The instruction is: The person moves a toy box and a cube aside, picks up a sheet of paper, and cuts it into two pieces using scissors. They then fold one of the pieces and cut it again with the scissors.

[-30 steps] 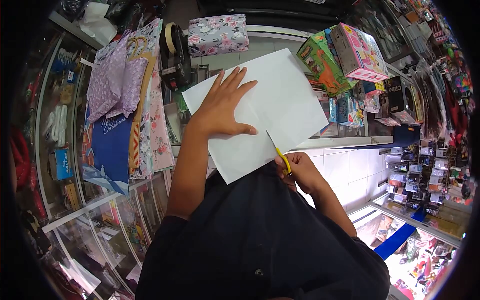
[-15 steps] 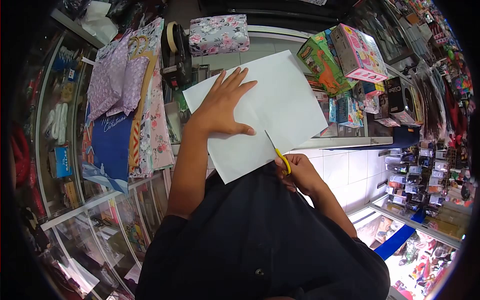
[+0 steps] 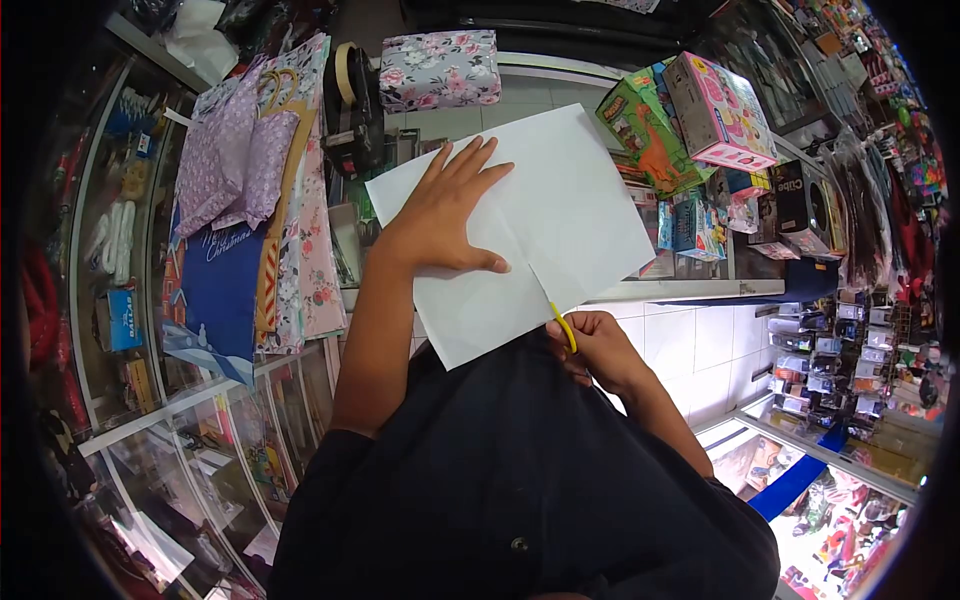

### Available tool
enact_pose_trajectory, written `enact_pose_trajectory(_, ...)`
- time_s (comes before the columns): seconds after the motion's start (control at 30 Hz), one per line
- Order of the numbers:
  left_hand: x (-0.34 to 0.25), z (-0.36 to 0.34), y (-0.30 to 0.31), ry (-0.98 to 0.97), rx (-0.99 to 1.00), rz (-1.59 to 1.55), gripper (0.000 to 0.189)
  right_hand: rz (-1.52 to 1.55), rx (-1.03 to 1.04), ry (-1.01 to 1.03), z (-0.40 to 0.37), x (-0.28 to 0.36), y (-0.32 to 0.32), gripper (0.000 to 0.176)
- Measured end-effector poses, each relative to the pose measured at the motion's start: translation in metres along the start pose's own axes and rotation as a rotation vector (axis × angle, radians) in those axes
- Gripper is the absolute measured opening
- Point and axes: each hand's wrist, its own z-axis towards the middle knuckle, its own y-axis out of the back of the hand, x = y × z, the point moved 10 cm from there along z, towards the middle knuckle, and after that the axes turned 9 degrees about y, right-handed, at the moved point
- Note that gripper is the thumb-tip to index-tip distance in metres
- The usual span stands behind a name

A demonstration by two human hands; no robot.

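A large white sheet of paper [image 3: 585, 200] lies tilted on the glass counter, its near edge close to my dark shirt. My left hand [image 3: 450, 215] rests flat on its left part, fingers spread and thumb pointing right. My right hand [image 3: 598, 350] holds yellow-handled scissors [image 3: 567, 328] at the near edge. One blade shows over the paper, pointing up and left toward my left thumb; the other blade is hidden beneath the sheet.
Left are a purple floral package [image 3: 215, 170], a blue Christmas bag [image 3: 215, 290] and a tape dispenser [image 3: 350, 110]. A floral-wrapped box [image 3: 440, 70] lies beyond the paper. Right are a green dinosaur pack [image 3: 652, 130], a pink box [image 3: 722, 112] and a black box [image 3: 803, 205].
The scissors' handles have come closer together in my right hand, and the visible blade has tilted slightly. My left hand stays in place on the paper.
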Motion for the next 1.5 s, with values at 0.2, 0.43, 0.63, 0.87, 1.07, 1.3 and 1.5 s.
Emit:
enact_pose_trajectory(0.2,0.0,0.0,0.001,0.037,0.031,-0.028,0.124,0.028,-0.027,-0.057,-0.002,-0.001,0.002,0.045)
enact_pose_trajectory(0.43,-0.001,-0.001,0.0,0.027,0.026,-0.023,0.126,0.032,-0.036,-0.064,0.002,-0.004,0.005,0.051)
enact_pose_trajectory(0.63,-0.001,0.0,0.001,0.019,0.011,-0.016,0.128,0.051,-0.043,-0.082,0.001,0.0,-0.001,0.049)
enact_pose_trajectory(0.87,0.0,0.0,0.0,0.026,0.029,-0.009,0.129,0.015,-0.037,-0.058,0.003,0.005,-0.003,0.05)
enact_pose_trajectory(1.07,0.0,-0.001,0.001,0.03,0.024,-0.03,0.13,-0.074,-0.061,-0.04,0.002,0.009,0.0,0.047)
enact_pose_trajectory(1.3,-0.012,-0.003,0.018,-0.019,-0.029,-0.156,0.114,-0.042,-0.061,-0.076,-0.003,0.01,0.003,0.045)
enact_pose_trajectory(1.5,-0.058,-0.044,0.034,0.018,-0.062,-0.3,0.088,-0.062,-0.09,-0.127,-0.005,0.009,0.004,0.045)
